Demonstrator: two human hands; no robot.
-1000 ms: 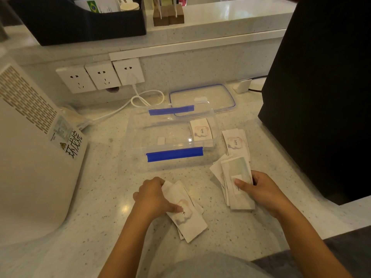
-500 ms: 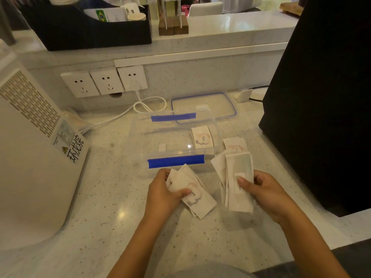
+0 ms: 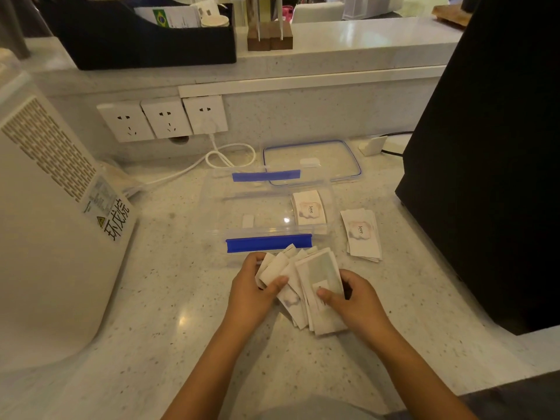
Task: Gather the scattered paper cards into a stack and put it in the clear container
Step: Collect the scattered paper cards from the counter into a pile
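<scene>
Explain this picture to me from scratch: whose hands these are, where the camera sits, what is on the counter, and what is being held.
No machine here: a person wears a camera on the head, looking down at their own two bare hands over a pale speckled stone counter. The left hand and the right hand together grip a loose fan of white paper cards, squaring them up. Behind them stands an open clear plastic container with blue clips, with one small pile of "love" cards already inside. Its clear lid with a blue seal lies behind it. Another small card pile waits on the counter to the container's right.
</scene>
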